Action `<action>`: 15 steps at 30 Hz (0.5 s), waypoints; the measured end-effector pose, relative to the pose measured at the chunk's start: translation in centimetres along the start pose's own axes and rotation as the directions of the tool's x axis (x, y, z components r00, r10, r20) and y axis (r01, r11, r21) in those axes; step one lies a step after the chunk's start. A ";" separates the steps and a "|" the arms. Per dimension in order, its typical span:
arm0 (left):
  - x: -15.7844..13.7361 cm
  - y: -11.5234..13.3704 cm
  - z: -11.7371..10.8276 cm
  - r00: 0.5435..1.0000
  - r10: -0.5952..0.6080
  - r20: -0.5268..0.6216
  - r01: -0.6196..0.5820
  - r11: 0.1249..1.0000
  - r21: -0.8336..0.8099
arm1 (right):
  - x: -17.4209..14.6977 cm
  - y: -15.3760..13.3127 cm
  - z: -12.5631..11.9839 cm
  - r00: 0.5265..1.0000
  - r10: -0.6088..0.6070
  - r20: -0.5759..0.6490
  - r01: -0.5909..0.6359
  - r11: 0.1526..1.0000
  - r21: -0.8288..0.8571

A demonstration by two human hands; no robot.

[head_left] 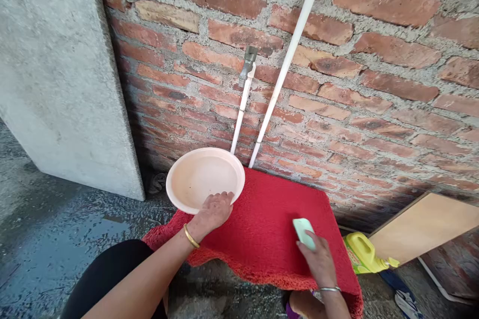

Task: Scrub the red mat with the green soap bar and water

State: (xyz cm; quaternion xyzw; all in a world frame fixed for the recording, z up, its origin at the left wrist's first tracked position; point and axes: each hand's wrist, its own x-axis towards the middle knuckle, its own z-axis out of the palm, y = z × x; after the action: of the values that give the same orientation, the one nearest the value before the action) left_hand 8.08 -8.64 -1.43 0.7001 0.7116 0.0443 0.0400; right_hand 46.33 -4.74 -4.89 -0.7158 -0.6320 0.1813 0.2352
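A pale pink plastic basin [204,179] stands at the back left end of a red cloth or mat [269,219] with a fluffy edge. My left hand [215,209], with a gold bangle at the wrist, is closed over the basin's near rim; its fingertips are hidden inside. On the right, my right hand [320,259] grips a mint-green block [305,232] that looks like a bar of soap, low over the red cloth. Whether the block touches the cloth I cannot tell. The cloth covers a low surface and hangs over its front.
A brick wall [232,79] with white pipes [290,60] rises behind. A grey slab [67,70] leans at the left above wet floor [93,239]. At the right are a yellow jug [361,254], a tan board [426,224] and a slipper [407,304].
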 end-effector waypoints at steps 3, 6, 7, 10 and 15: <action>0.2 0.1 -0.4 1.000 -0.015 0.026 0.016 1.000 -0.016 | 0.3 6.2 -3.5 0.953 0.242 -0.183 -0.255 0.966 -0.050; 0.2 0.3 -0.9 0.999 -0.022 0.040 0.023 1.000 -0.019 | 0.0 9.8 -5.3 0.924 0.314 -0.219 -0.339 0.937 -0.086; 0.2 0.4 -1.0 0.999 -0.023 0.042 0.024 1.000 -0.017 | -0.1 10.3 -5.5 0.922 0.319 -0.218 -0.345 0.934 -0.097; 0.0 0.5 -1.2 0.999 -0.016 0.033 0.016 1.000 -0.003 | 0.0 10.4 -5.3 0.912 0.340 -0.229 -0.376 0.916 -0.138; -0.4 0.7 -1.8 1.000 0.008 0.012 -0.008 1.000 0.000 | 0.1 7.3 -2.5 0.937 0.229 -0.265 -0.272 0.953 -0.135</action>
State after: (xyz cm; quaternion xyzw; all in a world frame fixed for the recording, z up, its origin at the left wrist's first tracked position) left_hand 8.59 -9.02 0.49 0.7032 0.7085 0.0401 0.0441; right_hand 53.78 -5.53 -6.95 -0.8250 -0.5143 0.0653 0.2249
